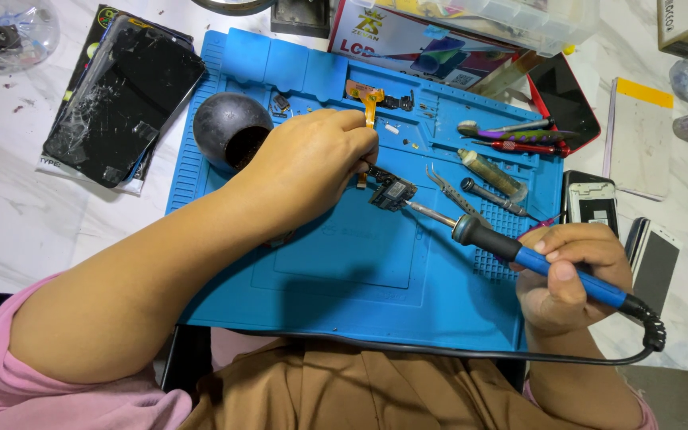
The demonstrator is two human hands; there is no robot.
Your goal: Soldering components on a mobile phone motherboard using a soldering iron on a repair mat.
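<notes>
A: What sits at the centre of the work?

B: A small dark circuit board with a square metal part (392, 193) lies on a blue silicone repair mat (344, 263), just beyond the fingertips of the left hand (316, 163). Those fingers are curled nearly closed, pinching something thin that pins the board down; what exactly they pinch is hidden.

A: And the other hand?

B: The right hand (567, 275) is wrapped firmly round the blue-and-black handle of a soldering iron (519, 251). Its metal tip reaches the board's edge, close to the left fingertips.

A: What could go wrong?

B: I judge the hot tip could slip off the tiny board and burn the left fingers, because they are so near. The board could also skid if the pinch loosens. An orange flex ribbon cable (369, 99) rises just above the left fingers and might scorch if the iron drifts up. The black cord (439, 350) runs along the mat's near edge and could snag.

A: What else is around?

B: Metal tweezers (449, 187) lie right of the board; a cracked black phone screen (121, 99) lies far left.
</notes>
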